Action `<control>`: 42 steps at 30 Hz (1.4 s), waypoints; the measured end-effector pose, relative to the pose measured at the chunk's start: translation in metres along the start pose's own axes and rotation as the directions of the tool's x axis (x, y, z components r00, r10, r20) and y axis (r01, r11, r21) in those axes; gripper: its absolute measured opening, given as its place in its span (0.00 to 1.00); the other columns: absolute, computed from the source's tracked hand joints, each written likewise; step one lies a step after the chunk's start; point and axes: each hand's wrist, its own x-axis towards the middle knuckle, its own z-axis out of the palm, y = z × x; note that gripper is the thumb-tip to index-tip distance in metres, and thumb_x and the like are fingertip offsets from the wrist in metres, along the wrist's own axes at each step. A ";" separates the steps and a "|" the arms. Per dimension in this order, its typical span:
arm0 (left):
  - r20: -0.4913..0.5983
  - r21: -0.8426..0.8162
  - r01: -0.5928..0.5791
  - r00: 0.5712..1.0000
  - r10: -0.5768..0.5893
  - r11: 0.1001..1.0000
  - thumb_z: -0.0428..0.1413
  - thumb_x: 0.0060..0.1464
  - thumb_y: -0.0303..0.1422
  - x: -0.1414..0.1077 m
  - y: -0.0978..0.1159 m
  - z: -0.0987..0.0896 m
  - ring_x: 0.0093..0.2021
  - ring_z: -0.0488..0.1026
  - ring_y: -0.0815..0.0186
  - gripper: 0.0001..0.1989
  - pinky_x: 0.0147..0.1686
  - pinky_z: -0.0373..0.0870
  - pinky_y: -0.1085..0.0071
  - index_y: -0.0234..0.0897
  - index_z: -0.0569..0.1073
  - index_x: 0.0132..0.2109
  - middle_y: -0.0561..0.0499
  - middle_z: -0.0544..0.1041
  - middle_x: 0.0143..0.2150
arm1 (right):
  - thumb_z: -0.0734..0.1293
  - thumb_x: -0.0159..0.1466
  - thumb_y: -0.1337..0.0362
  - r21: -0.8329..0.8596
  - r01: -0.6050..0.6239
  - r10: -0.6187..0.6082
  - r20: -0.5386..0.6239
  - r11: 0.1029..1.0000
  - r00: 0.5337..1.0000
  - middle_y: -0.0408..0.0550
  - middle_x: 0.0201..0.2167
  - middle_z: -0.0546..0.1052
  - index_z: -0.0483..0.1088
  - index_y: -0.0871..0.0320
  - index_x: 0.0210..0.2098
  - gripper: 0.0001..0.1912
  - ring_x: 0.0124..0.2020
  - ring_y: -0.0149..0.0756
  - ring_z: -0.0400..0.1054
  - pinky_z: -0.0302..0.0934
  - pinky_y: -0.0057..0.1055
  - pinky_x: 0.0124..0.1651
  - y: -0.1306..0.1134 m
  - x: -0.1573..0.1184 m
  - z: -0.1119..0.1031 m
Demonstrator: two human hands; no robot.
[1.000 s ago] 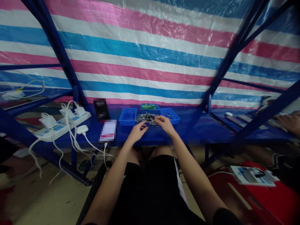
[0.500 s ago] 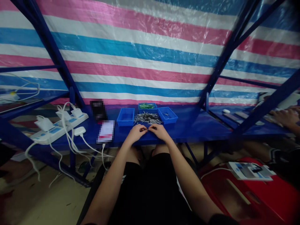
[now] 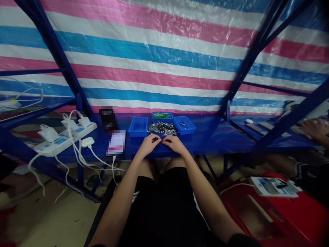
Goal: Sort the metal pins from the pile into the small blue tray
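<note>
My left hand (image 3: 149,144) is over the front of the blue table, its fingertips pinched together. Facing it, with a narrow gap between the fingertips, my right hand (image 3: 175,143) is pinched the same way. Whatever either hand holds is too small to make out. Just beyond both hands lies a loose pile of thin, silvery metal pins (image 3: 163,129). Around the pile are three blue trays: a left tray (image 3: 138,127) with nothing visible inside, a right tray (image 3: 184,125) with a few pins, and a back tray (image 3: 161,116) with green material.
A pixelated phone (image 3: 116,143) on a cable lies left of my hands, by a dark object (image 3: 108,120). Further left, a white power strip (image 3: 65,139) trails cables over the table edge. Blue metal posts stand both sides. Another person's hand (image 3: 315,130) is far right.
My fingertips have drawn slightly apart; before, they nearly met around a tiny item. The trays and pile have stayed in place, with the view shifting slightly.
</note>
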 end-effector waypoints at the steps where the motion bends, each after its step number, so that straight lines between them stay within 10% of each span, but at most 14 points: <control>1: 0.014 -0.025 0.004 1.000 -0.003 1.000 0.50 0.53 0.36 0.000 0.001 0.000 0.37 0.71 0.65 0.10 0.37 0.66 0.70 0.36 0.73 0.36 0.49 0.74 0.37 | 0.64 0.59 0.63 -0.009 0.018 -0.018 0.029 1.000 0.999 0.45 0.32 0.76 0.73 0.56 0.32 0.06 0.35 0.33 0.67 0.58 0.29 0.42 0.000 0.000 0.000; 33: 0.071 -0.113 0.059 0.996 -0.052 0.992 0.53 0.51 0.39 0.001 0.001 0.000 0.33 0.71 0.66 0.11 0.35 0.67 0.71 0.35 0.72 0.35 0.50 0.75 0.34 | 0.62 0.61 0.59 0.001 0.021 -0.021 0.098 1.000 0.995 0.45 0.34 0.76 0.73 0.56 0.36 0.10 0.35 0.33 0.67 0.57 0.28 0.41 -0.011 -0.003 -0.004; 42: 0.004 -0.211 0.135 0.991 -0.137 0.968 0.55 0.49 0.39 0.003 -0.006 0.001 0.35 0.74 0.63 0.12 0.38 0.68 0.69 0.34 0.71 0.35 0.47 0.76 0.32 | 0.63 0.59 0.57 0.204 -0.126 0.138 -0.048 0.971 0.989 0.45 0.34 0.75 0.68 0.57 0.43 0.15 0.31 0.30 0.66 0.59 0.27 0.37 -0.011 -0.003 -0.005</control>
